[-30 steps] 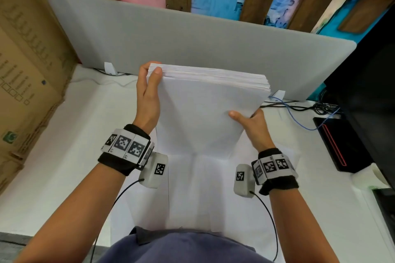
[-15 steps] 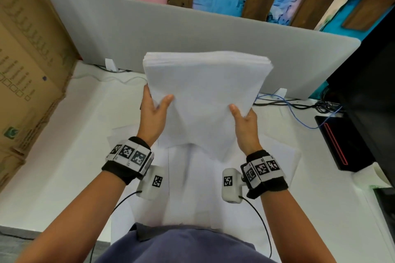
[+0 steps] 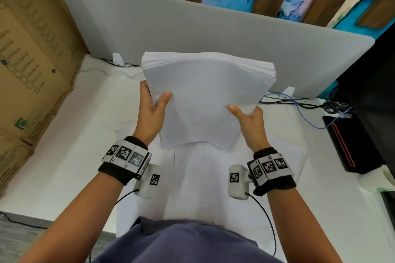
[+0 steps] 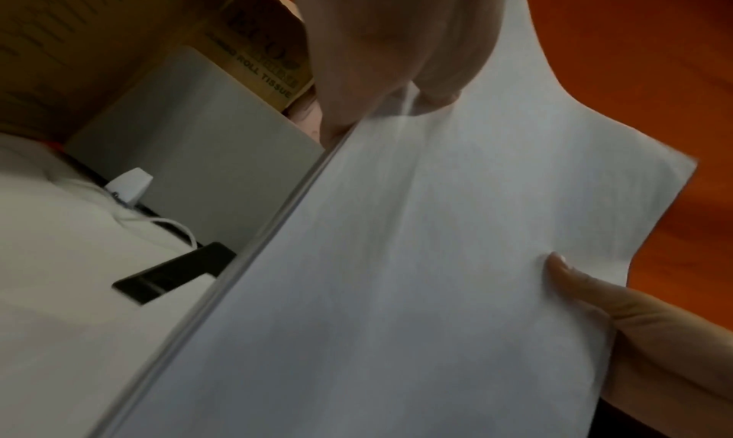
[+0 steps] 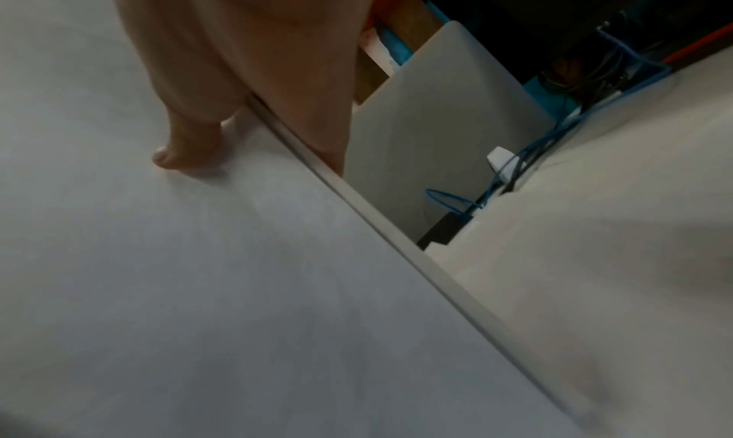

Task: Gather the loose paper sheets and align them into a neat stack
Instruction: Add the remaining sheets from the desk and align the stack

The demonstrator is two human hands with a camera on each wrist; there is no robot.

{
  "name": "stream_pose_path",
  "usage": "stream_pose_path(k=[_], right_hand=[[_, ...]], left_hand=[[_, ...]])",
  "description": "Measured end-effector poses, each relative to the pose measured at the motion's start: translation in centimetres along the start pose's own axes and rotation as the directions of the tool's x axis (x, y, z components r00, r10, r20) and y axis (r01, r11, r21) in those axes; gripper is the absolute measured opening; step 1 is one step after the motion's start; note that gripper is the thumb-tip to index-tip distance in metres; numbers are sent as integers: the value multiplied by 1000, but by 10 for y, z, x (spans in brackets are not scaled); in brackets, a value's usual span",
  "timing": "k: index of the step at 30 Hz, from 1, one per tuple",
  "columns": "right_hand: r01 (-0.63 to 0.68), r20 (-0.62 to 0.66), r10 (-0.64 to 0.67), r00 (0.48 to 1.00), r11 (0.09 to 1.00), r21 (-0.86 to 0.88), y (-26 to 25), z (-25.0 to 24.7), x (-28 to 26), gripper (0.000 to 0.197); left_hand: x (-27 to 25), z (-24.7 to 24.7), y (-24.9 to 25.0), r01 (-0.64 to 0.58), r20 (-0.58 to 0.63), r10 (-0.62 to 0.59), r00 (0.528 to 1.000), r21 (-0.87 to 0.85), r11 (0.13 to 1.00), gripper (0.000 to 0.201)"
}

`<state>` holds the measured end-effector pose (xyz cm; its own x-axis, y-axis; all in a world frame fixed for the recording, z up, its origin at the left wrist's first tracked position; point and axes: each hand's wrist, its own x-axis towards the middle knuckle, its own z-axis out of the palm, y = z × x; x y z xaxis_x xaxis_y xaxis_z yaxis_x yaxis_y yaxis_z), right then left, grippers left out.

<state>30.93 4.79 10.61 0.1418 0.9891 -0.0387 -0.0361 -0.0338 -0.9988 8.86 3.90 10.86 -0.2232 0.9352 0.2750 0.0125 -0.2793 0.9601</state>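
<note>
Each wrist wears a black band point(image 3: 115, 170) topped with white blocks printed with black square markers. A pale camera pod point(image 3: 237, 179) with 1 marker hangs inside each wrist, trailing a thin black cable point(image 3: 270, 223). Blue-grey shirt point(image 3: 175, 243) at lower centre.

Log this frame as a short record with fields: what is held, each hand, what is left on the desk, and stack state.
held: thick stack of white paper sheets, lifted above the desk
left hand: grips stack's left edge, thumb on front
right hand: grips stack's right edge, thumb on front
on desk: loose white sheets spread on the white desk
stack state: top edges slightly fanned, not flush
backdrop: grey divider panel
</note>
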Motion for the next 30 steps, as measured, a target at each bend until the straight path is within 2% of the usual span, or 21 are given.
stream_pose_path(k=[2,5,8,11,13,15,19,21,24,26,30], right_hand=[[-53,10,53,999,998,-18,12,1,-4,19],[-128,-9,128,992,991,-31,21,3,-5,14],[-71,-55,71,996,997,19,4,-3,3,14],[-16,-82,25,996,995,103,-17,-13,8,15],[16,-62,-7,998,990,142,-28,-15,7,18],[41,-19,-39,999,992,122,-35,-16,5,20],[-2,61,2,998,1000,-8,-27,-16,-2,25],[-16,20,17,1000,1000,-13,-19,-10,-7,22],[-23,-39,25,999,998,55,-11,1,-12,21],[-48,-2,48,999,998,47,-2,9,-15,19],[-149,39,147,988,988,32,23,21,-23,22]], left_hand=[[-6,1,-14,42,25,-42,999,17,999,37],[-8,3,-34,155,81,-163,983,97,983,49],[5,-3,-28,164,159,-179,971,105,981,51],[17,-9,-8,255,308,-245,919,7,967,47],[21,-6,-1,297,344,-281,896,4,955,50],[22,0,3,284,303,-272,913,4,959,32],[22,0,0,218,178,-211,961,-20,976,24],[17,-3,-4,217,160,-208,965,-44,975,29],[14,-12,-2,221,213,-201,956,-73,972,44],[15,-22,0,228,199,-207,958,-90,969,56],[9,-30,-8,245,175,-232,957,-55,968,54]])
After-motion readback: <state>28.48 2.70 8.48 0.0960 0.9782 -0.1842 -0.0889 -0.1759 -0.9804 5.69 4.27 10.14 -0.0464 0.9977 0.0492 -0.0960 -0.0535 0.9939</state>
